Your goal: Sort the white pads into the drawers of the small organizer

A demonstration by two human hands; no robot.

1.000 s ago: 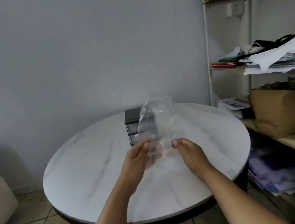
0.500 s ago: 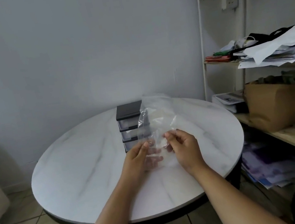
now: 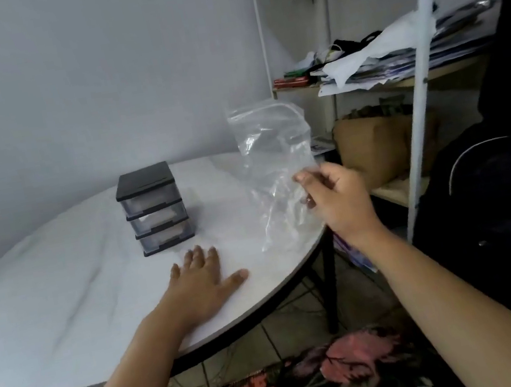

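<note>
head cam | worn high, facing forward-down | table [image 3: 60, 296] close below (wide-angle, edges bowed) | single view

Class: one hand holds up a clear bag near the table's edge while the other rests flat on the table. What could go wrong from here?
1. The right hand pinches the clear bag by one side near the table rim; it could slip to the floor.
2. The bag looks empty, but creases blur it; a pad inside might be missed.
3. The organizer looks shut; opening a drawer one-handed may slide it.
</note>
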